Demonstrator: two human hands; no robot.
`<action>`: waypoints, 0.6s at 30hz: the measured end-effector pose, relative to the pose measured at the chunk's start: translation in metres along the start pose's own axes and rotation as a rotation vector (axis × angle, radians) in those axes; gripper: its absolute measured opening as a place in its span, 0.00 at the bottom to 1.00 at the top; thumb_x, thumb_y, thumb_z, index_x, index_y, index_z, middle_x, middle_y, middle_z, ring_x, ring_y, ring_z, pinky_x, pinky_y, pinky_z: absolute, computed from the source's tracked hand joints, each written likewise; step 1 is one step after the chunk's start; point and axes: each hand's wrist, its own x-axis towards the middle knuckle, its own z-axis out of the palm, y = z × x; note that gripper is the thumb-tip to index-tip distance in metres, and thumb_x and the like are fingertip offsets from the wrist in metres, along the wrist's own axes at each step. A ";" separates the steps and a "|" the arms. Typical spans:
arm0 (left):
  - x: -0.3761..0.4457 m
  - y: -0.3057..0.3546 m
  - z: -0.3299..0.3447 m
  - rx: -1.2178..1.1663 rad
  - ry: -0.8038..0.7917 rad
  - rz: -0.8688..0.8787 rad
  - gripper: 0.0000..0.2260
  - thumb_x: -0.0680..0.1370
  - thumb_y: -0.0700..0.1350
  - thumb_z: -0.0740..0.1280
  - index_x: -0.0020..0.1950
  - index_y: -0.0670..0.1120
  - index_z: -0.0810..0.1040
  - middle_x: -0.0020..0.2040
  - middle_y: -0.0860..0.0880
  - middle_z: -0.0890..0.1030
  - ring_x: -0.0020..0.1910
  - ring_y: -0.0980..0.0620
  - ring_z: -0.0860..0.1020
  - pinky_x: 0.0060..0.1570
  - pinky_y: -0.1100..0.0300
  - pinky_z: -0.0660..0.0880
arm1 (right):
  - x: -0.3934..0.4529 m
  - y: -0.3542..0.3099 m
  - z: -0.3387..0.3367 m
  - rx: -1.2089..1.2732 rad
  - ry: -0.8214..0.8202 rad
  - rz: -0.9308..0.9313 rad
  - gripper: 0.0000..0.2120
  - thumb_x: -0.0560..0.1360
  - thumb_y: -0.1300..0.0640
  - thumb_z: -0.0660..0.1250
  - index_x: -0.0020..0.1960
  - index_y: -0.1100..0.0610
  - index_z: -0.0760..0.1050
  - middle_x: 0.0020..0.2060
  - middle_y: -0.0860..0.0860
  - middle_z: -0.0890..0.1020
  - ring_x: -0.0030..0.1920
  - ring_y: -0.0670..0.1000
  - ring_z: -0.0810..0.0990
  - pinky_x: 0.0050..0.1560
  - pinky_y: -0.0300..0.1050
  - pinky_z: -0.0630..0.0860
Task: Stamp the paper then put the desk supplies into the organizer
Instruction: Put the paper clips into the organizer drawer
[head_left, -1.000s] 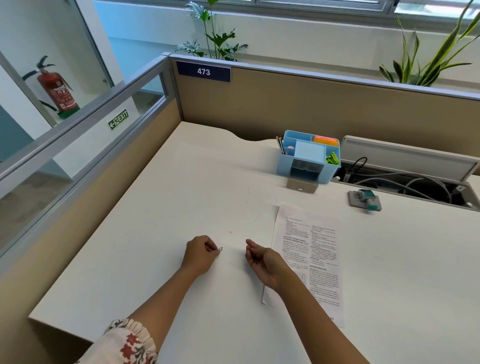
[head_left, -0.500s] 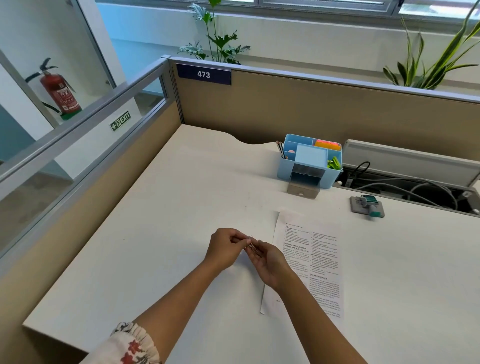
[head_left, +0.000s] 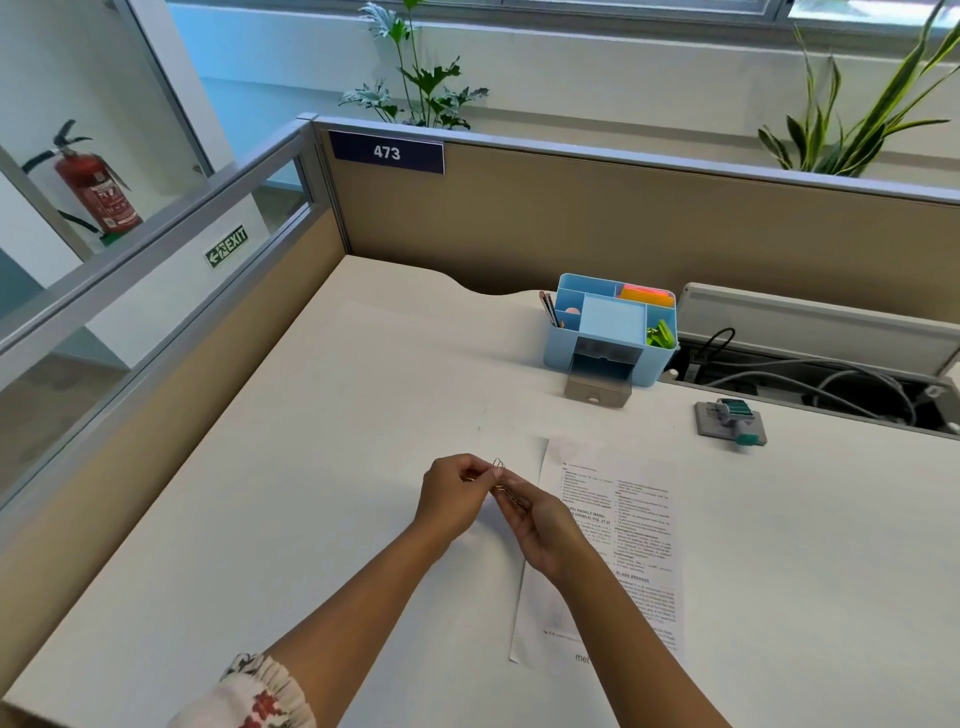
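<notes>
Paper (head_left: 618, 525) partly hidden by forearm (print illegible).

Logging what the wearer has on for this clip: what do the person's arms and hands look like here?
Both forearms are bare. The left arm ends near the elbow in a gathered, elasticated white sleeve cuff printed with red and dark flowers. No sleeve shows on the right arm. No watch, bracelet, gloves or rings can be seen on the left hand or right hand.

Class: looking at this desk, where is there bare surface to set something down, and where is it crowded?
Bare: the wide desk left of the hands, and right of the printed paper. Crowded: the back right, with the blue organizer, stamp and cable tray.
</notes>
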 end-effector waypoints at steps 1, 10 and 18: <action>0.003 0.002 0.002 -0.051 -0.006 -0.025 0.04 0.77 0.45 0.70 0.46 0.46 0.83 0.41 0.50 0.84 0.43 0.52 0.83 0.45 0.59 0.80 | 0.002 -0.002 0.000 0.022 0.004 0.000 0.11 0.80 0.67 0.60 0.55 0.66 0.80 0.53 0.59 0.84 0.57 0.54 0.82 0.57 0.41 0.78; 0.052 0.052 0.039 -0.294 -0.045 -0.198 0.03 0.76 0.41 0.70 0.44 0.43 0.82 0.42 0.46 0.84 0.37 0.50 0.79 0.41 0.60 0.78 | 0.010 -0.029 -0.015 0.200 0.121 -0.007 0.10 0.78 0.67 0.63 0.56 0.70 0.78 0.55 0.64 0.82 0.58 0.58 0.81 0.58 0.48 0.79; 0.109 0.105 0.097 -0.197 -0.030 -0.204 0.08 0.73 0.41 0.73 0.51 0.41 0.83 0.46 0.47 0.83 0.40 0.50 0.79 0.41 0.61 0.79 | 0.013 -0.061 -0.041 0.223 0.209 -0.071 0.10 0.79 0.65 0.64 0.56 0.68 0.79 0.53 0.61 0.84 0.56 0.58 0.83 0.61 0.50 0.78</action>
